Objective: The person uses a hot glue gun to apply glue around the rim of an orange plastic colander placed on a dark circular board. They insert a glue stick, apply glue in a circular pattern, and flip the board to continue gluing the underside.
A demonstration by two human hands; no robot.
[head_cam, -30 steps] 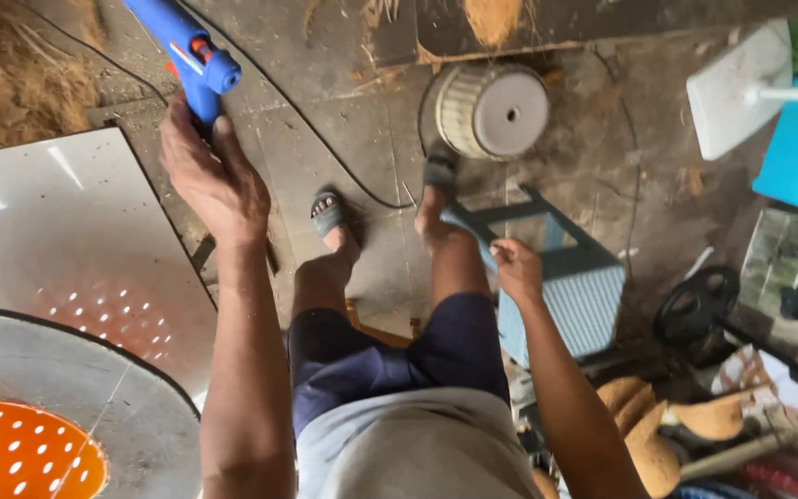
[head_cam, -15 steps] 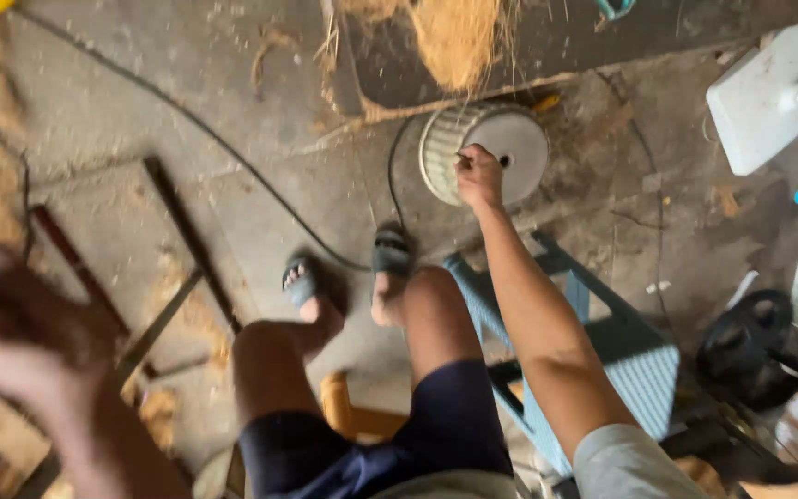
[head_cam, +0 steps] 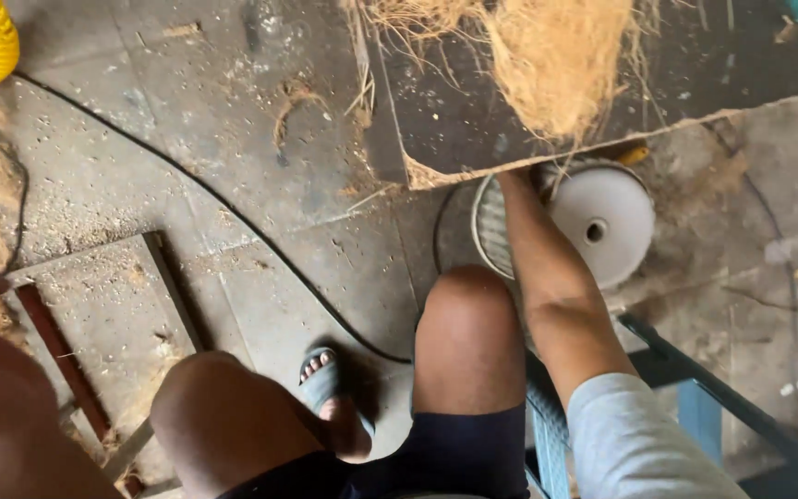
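Right hand (head_cam: 513, 177) (half hidden) at white spool (head_cam: 602, 217)

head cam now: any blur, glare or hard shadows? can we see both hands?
Head view: mostly sharp; the left arm at the lower-left edge is soft and very close, its hand not clearly shown. Light is flat daylight, no glare; only a soft shadow under the sandal. The right hand is hidden beyond the dark board, by the white spool.
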